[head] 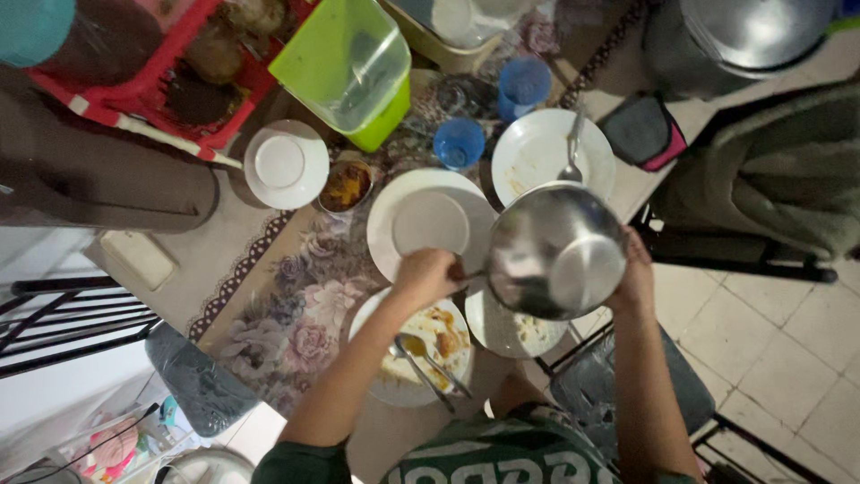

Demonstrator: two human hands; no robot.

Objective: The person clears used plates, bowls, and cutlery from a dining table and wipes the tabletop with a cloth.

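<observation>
My right hand [636,280] grips the rim of a shiny steel bowl [555,251] and holds it tilted above the table. My left hand [426,274] is closed around a utensil handle [468,273] that reaches into the bowl's left side. Under the bowl lies a white plate [502,333] with a few scraps. Just below my left hand sits a white plate [439,345] with yellow food remains, and a spoon and fork [421,363] rest on it. An empty white plate [430,224] lies beyond my left hand.
A white plate with a spoon [546,152], two blue cups [459,143] [524,85], a small bowl of food [345,186], a green plastic container [349,67] and a red tray [179,81] crowd the floral tablecloth. A steel pot [743,36] stands far right. A chair [618,385] is beneath me.
</observation>
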